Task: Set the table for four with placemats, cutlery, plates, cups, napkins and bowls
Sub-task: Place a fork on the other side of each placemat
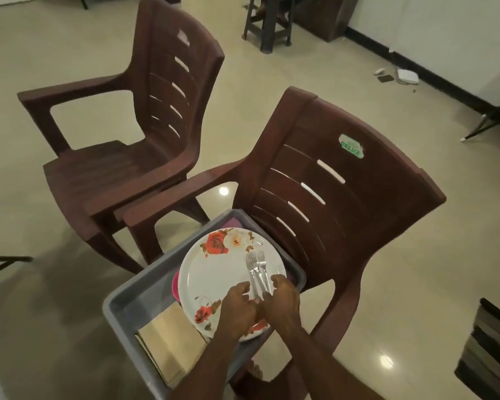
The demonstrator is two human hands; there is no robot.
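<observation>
A brown chair point(122, 140) stood on the left. Right of it, a gray tub point(127, 301) sat on a second chair point(344, 212). Tan napkins point(168, 347) lay in its near left part. A flowery plate point(214, 272) lay on top. The left hand point(237, 310) and right hand point(282, 301) were close together, both curled around the forks point(257, 269), whose tips pointed far over the plate.

White plate point(223, 272) with red roses, grey tray point(127, 298), brown chairs point(344, 203).

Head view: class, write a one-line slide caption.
Both hands gather forks on a floral plate in a grey tub.
</observation>
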